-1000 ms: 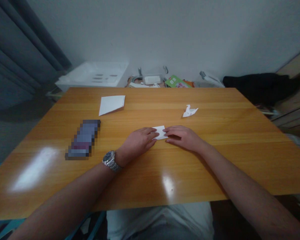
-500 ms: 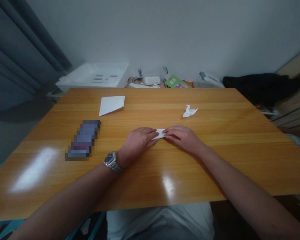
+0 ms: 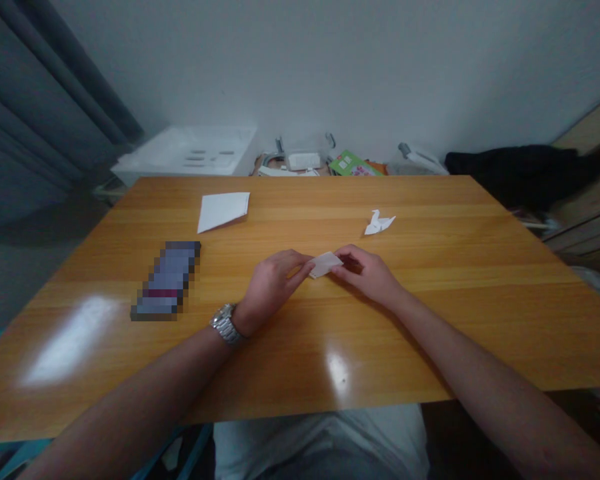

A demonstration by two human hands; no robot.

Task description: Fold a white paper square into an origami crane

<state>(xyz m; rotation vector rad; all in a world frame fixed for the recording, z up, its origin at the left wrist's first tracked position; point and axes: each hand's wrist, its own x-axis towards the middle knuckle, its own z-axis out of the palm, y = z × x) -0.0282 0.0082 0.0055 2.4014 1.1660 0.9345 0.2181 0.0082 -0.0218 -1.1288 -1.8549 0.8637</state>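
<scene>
Between my hands is a small folded piece of white paper [image 3: 326, 265], roughly diamond-shaped, just over the table in the middle of the head view. The thumb and fingers of my left hand [image 3: 279, 281] pinch its left corner. On the right side, my right hand [image 3: 365, 272] grips the paper's edge between thumb and forefinger. Behind my right hand stands a folded white paper bird [image 3: 379, 223]. A larger white sheet, folded over [image 3: 223, 211], lies farther back on the left.
The wooden table [image 3: 300, 347] carries a phone [image 3: 167, 280], blurred out, at left. Beyond the far edge are a white plastic tray [image 3: 195, 150], a green booklet [image 3: 353, 163] and a dark cloth [image 3: 525, 175]. A grey curtain [image 3: 40, 100] hangs at far left.
The small folded paper has come up from lying flat under my fingers and is turned, showing more of its face. My fingers have shifted to pinching its sides.
</scene>
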